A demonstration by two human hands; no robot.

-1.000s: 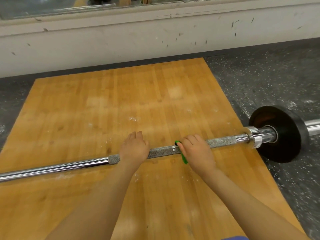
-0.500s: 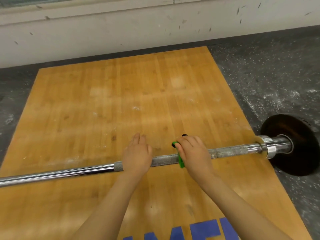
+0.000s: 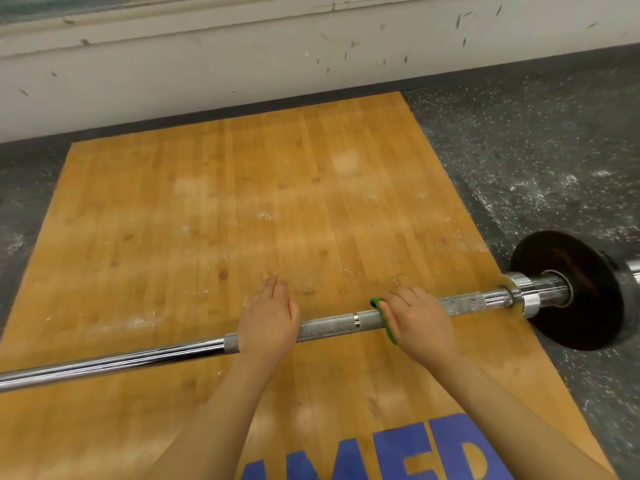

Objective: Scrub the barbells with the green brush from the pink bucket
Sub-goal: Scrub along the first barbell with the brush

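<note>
Rightward along the stiff, heavy barbell [image 3: 329, 325] went the right hand [image 3: 417, 320], gripping the light green brush [image 3: 384, 320]; the left hand [image 3: 268, 322] lay flat, fingers straight, steadying the rough midframe grip section.

A single head-worn camera looks forward and steeply down, close above the wooden platform [image 3: 242, 209], taking in the floor up to the wall's [image 3: 207, 71] base.
</note>
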